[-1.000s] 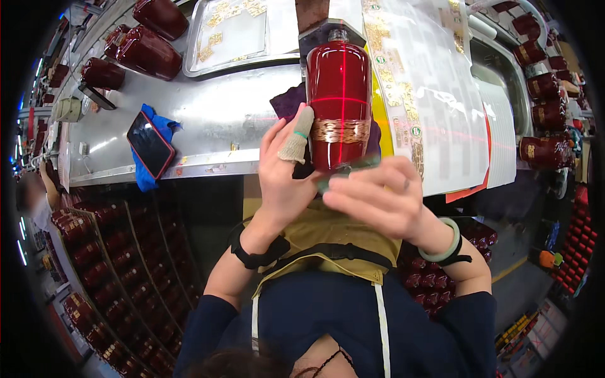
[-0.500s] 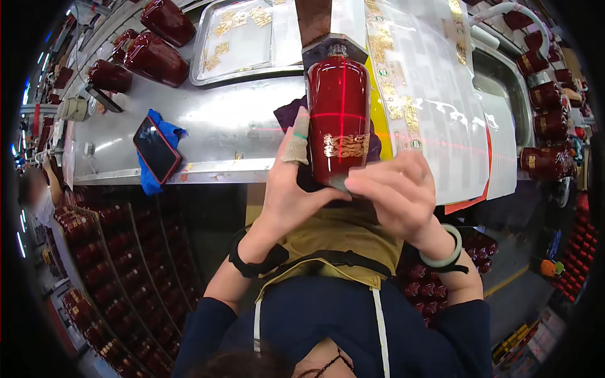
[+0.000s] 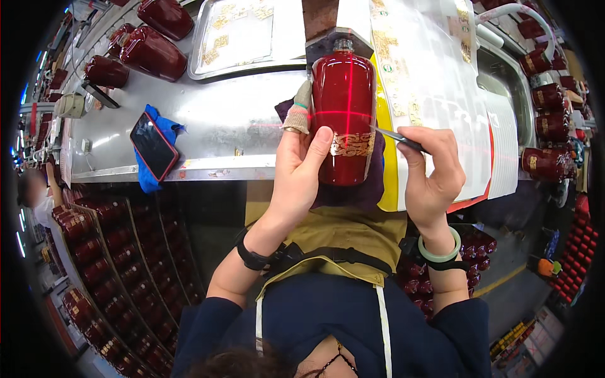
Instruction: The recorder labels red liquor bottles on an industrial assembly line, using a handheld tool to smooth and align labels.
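A glossy dark-red bottle [image 3: 343, 85] with a clear glass neck lies on its back, neck pointing away from me. A gold ornamental decal [image 3: 354, 144] spans its lower part, and red laser lines cross it. My left hand [image 3: 296, 170] is closed on the bottle's left side, thumb on its front near the decal; fabric covers [image 3: 301, 104] sheathe a fingertip or two. My right hand [image 3: 435, 176] pinches a thin pointed metal tool [image 3: 403, 137], perhaps tweezers, its tip at the bottle's right edge beside the decal. A dark purple cloth [image 3: 376, 167] lies under the bottle.
Sheets of gold decals [image 3: 403, 82] lie to the right, near a sink [image 3: 504, 72]. A metal tray [image 3: 246, 69] with decals stands behind left. A phone [image 3: 154, 146] rests on blue cloth; several red bottles [image 3: 154, 53] stand beyond. Bottle racks [image 3: 107, 252] flank me below.
My right hand has moved up and right from the bottle's base, the pointed tool now visible at the decal. My left thumb has shifted from below the base onto the bottle's front.
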`<state>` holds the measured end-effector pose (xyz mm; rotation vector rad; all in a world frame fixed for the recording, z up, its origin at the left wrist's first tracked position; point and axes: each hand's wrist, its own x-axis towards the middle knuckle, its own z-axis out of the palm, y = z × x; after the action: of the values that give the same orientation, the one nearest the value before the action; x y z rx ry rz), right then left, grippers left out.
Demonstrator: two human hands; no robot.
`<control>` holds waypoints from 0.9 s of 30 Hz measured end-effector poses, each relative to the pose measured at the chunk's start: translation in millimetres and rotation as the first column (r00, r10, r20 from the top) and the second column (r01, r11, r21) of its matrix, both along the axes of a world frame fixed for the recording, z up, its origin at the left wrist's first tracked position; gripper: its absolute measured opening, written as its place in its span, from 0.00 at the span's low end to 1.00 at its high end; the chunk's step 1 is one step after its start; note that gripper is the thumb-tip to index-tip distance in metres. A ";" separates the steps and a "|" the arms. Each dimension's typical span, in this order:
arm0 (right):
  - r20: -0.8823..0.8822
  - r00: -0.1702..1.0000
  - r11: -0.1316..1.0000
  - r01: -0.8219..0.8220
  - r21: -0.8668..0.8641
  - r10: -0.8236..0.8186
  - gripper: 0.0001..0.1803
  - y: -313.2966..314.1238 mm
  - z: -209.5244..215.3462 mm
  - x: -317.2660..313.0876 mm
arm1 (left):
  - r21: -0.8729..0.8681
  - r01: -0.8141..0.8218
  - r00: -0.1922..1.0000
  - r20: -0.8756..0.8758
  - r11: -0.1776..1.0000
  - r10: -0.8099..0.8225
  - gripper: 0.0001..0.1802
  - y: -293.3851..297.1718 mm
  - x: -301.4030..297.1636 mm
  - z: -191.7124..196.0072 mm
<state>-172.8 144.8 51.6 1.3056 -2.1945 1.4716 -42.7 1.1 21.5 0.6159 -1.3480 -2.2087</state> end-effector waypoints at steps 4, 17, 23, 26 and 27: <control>0.029 0.998 0.998 0.054 -0.024 -0.054 0.12 3.0 0.2 -2.9 | -0.684 -0.016 0.998 0.033 0.729 0.053 0.37 -7.3 14.1 -0.1; -0.329 0.813 0.875 -0.419 0.242 0.480 0.17 -1.2 10.1 31.8 | -0.925 -0.125 0.974 -0.044 0.359 0.224 0.48 -1.5 20.8 -30.1; -0.427 0.795 0.902 -0.368 0.226 0.431 0.20 -10.9 13.3 24.5 | -0.825 -0.203 0.967 -0.084 0.527 0.241 0.55 11.7 19.9 -26.1; -0.324 0.876 0.918 -0.265 0.295 0.357 0.15 -28.0 23.3 20.9 | -0.791 -0.222 0.965 -0.096 0.570 0.243 0.57 15.9 18.5 -25.8; -0.315 0.915 0.936 -0.148 0.318 0.251 0.14 -39.6 26.1 7.7 | -0.814 -0.223 0.959 -0.085 0.537 0.270 0.57 16.4 17.8 -22.0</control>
<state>-165.1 105.2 77.8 1.7798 -2.1344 0.8946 -24.9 17.5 -0.5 0.4455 -1.9529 -1.1077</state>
